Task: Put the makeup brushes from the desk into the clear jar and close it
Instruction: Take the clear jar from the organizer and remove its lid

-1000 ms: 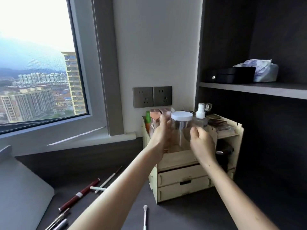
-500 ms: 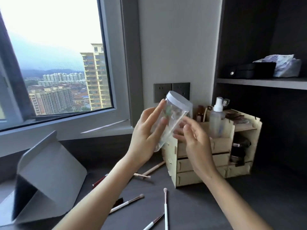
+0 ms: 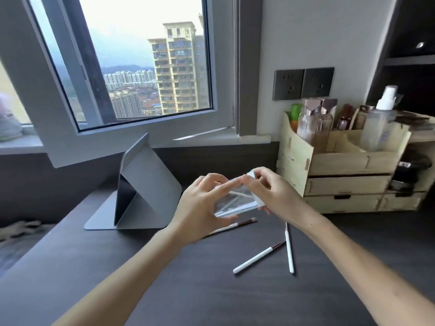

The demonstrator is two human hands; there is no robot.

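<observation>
The clear jar (image 3: 235, 200) lies almost sideways in the air above the dark desk, its white lid (image 3: 255, 191) pointing right. My left hand (image 3: 202, 208) grips the jar's body. My right hand (image 3: 275, 192) is wrapped around the lid end. Three white-handled makeup brushes lie on the desk: one (image 3: 235, 225) partly hidden under my left hand, one (image 3: 257, 257) lying diagonally, one (image 3: 289, 249) nearly upright in the view below my right wrist.
A wooden organizer (image 3: 346, 175) with drawers and bottles stands at the right against the wall. A grey folded tablet stand (image 3: 141, 191) sits at the left. The window and sill run behind the desk (image 3: 188, 290).
The jar was lifted off the organizer, brought down and left over the desk, and tipped nearly sideways. The view swung down and left, and my right hand closed around the lid.
</observation>
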